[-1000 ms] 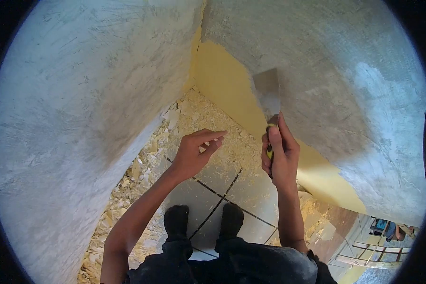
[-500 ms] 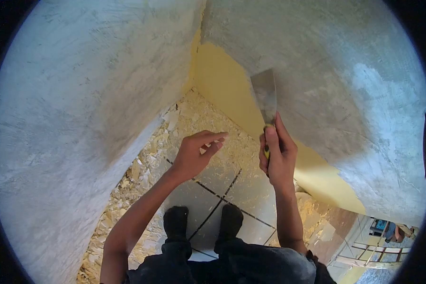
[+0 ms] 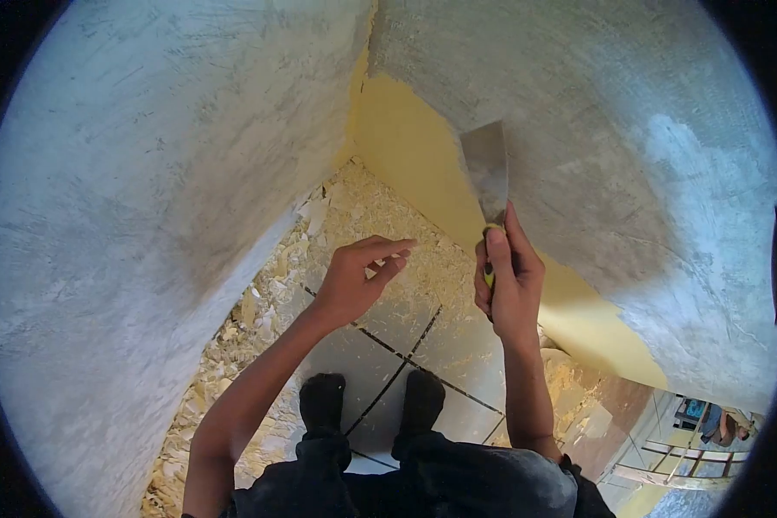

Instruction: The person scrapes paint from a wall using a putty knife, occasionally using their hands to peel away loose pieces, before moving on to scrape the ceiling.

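My right hand is wrapped round the handle of a putty knife, thumb along its top. The wide metal blade points up and overlaps the right wall, near the border between bare grey plaster and a strip of yellow paint. My left hand holds nothing; its fingers are partly bent and apart from the thumb, above the littered floor in front of the corner.
Paint flakes cover the floor along the left wall and into the corner. My feet in dark socks stand on grey tiles. At the lower right, a person is seen beyond a railing-like frame.
The putty knife and my right hand have shifted very slightly up and right along the wall. My left hand stays nearly where it was.
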Action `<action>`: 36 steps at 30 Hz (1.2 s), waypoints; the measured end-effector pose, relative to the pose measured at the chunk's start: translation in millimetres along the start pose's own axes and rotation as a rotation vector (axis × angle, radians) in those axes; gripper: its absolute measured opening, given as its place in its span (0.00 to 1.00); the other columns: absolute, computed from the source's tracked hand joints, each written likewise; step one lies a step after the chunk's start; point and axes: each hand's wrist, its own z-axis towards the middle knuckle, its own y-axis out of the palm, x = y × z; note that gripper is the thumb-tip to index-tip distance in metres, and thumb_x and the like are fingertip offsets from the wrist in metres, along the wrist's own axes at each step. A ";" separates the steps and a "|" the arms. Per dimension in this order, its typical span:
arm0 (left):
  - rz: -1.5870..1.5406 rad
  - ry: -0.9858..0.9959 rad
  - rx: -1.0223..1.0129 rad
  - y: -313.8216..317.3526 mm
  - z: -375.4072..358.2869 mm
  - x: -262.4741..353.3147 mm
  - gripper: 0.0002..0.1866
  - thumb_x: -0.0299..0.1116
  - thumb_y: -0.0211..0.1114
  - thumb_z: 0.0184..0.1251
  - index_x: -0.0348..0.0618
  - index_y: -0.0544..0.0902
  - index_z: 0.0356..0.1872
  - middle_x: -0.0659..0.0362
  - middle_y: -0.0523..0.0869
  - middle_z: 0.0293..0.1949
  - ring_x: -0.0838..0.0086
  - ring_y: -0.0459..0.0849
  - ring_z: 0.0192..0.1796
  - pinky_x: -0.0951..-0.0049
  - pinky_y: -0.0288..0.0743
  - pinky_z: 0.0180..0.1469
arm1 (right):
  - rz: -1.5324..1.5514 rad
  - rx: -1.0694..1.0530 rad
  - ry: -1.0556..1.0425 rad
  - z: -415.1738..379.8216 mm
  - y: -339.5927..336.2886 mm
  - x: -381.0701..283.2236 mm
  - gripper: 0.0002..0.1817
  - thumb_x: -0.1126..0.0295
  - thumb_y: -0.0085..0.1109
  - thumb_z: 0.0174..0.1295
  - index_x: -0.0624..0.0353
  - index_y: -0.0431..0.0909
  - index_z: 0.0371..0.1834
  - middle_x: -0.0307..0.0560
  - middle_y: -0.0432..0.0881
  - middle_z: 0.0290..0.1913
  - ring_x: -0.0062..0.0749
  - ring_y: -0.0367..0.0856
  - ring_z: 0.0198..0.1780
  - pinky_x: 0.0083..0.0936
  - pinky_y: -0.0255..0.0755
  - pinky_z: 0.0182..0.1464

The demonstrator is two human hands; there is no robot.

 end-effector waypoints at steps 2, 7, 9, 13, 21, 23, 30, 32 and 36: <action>0.011 0.000 0.013 1.7 -2.7 -3.3 0.16 0.29 0.62 0.71 0.50 0.83 0.57 0.56 0.86 0.47 0.74 0.84 0.46 0.72 0.80 0.45 | -0.013 -0.010 0.005 8.0 6.0 -1.7 0.28 0.61 0.52 0.74 0.59 0.63 0.73 0.33 0.71 0.25 0.11 0.64 0.18 0.13 0.60 0.18; 0.012 0.008 0.020 0.8 -4.1 -6.4 0.16 0.29 0.62 0.71 0.50 0.83 0.58 0.56 0.86 0.46 0.74 0.84 0.46 0.73 0.80 0.45 | -0.025 -0.035 -0.075 6.0 2.5 0.5 0.27 0.61 0.51 0.74 0.59 0.63 0.73 0.34 0.71 0.25 0.11 0.63 0.18 0.13 0.60 0.18; 0.008 0.020 0.017 1.0 -4.3 -7.2 0.16 0.29 0.62 0.71 0.49 0.83 0.58 0.56 0.87 0.46 0.74 0.84 0.46 0.73 0.80 0.45 | -0.054 -0.017 -0.049 8.6 -1.3 0.4 0.27 0.62 0.50 0.74 0.59 0.63 0.73 0.34 0.71 0.25 0.11 0.64 0.18 0.13 0.59 0.18; 0.015 0.001 0.009 1.9 -3.6 -1.9 0.16 0.28 0.62 0.71 0.49 0.82 0.58 0.56 0.87 0.46 0.73 0.85 0.47 0.73 0.80 0.44 | -0.085 0.004 -0.024 6.9 7.0 -4.3 0.27 0.61 0.50 0.74 0.60 0.62 0.73 0.34 0.70 0.24 0.11 0.64 0.17 0.13 0.59 0.17; 0.010 -0.007 0.007 0.8 -3.6 -1.2 0.16 0.28 0.62 0.70 0.49 0.83 0.58 0.56 0.87 0.46 0.73 0.85 0.46 0.72 0.79 0.44 | -0.036 -0.011 -0.024 6.4 3.9 -0.6 0.28 0.61 0.51 0.74 0.60 0.62 0.73 0.34 0.71 0.25 0.11 0.63 0.17 0.13 0.59 0.17; -0.005 0.034 0.023 0.7 -5.2 -5.9 0.16 0.29 0.62 0.70 0.49 0.83 0.58 0.56 0.87 0.46 0.73 0.85 0.46 0.72 0.79 0.44 | -0.037 -0.010 -0.032 10.6 3.4 -3.5 0.28 0.61 0.51 0.74 0.60 0.62 0.73 0.34 0.71 0.25 0.12 0.63 0.17 0.12 0.59 0.17; -0.001 0.027 0.022 -0.8 -2.2 -6.3 0.15 0.30 0.62 0.71 0.48 0.83 0.57 0.56 0.87 0.45 0.74 0.84 0.45 0.72 0.79 0.44 | -0.057 0.027 -0.009 -2.0 -0.6 -1.5 0.28 0.60 0.51 0.74 0.60 0.63 0.73 0.34 0.71 0.25 0.12 0.63 0.17 0.12 0.59 0.18; 0.017 -0.003 0.006 1.3 -4.7 -4.6 0.15 0.30 0.62 0.71 0.48 0.83 0.57 0.56 0.87 0.45 0.74 0.84 0.45 0.72 0.79 0.44 | -0.067 0.003 -0.013 10.9 7.2 -1.7 0.28 0.60 0.51 0.74 0.60 0.63 0.73 0.35 0.72 0.26 0.12 0.63 0.16 0.12 0.59 0.17; 0.015 0.009 0.002 1.8 -5.4 -5.0 0.15 0.29 0.62 0.71 0.47 0.83 0.57 0.56 0.87 0.45 0.74 0.84 0.45 0.72 0.80 0.44 | -0.027 0.014 -0.028 3.4 0.9 1.2 0.28 0.61 0.51 0.74 0.60 0.63 0.73 0.35 0.72 0.26 0.12 0.64 0.17 0.12 0.59 0.17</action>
